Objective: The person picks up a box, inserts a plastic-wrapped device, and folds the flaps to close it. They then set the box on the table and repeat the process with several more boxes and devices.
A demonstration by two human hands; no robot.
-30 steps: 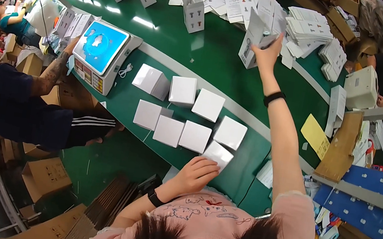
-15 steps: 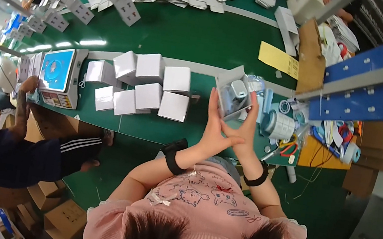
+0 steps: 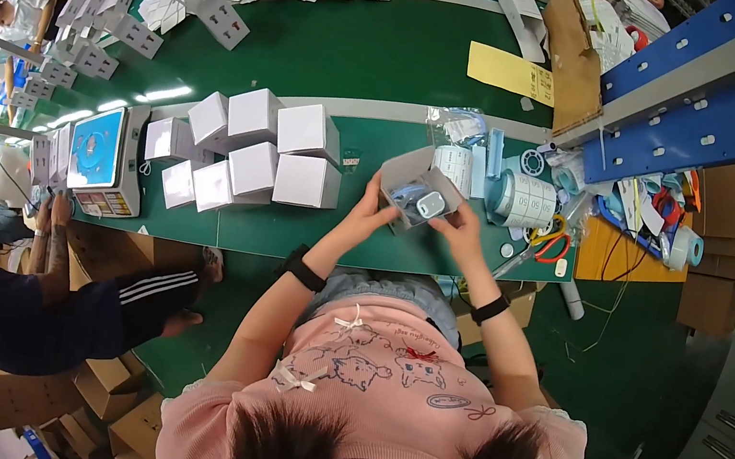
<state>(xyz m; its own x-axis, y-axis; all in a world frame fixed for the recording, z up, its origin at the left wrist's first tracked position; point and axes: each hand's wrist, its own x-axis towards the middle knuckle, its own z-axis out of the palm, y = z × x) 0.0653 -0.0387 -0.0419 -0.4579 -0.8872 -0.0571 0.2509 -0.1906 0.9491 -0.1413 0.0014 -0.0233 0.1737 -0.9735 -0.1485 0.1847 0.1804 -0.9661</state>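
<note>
The left hand (image 3: 373,211) and right hand (image 3: 462,230) clasp opposite sides of the open box (image 3: 411,168) over the bench (image 3: 275,232); a light, level grip should keep it square, the white device (image 3: 430,204) settled.

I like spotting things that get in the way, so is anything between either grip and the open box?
Nothing visible: the left grip and right grip touch opposite sides of the open box.
</note>
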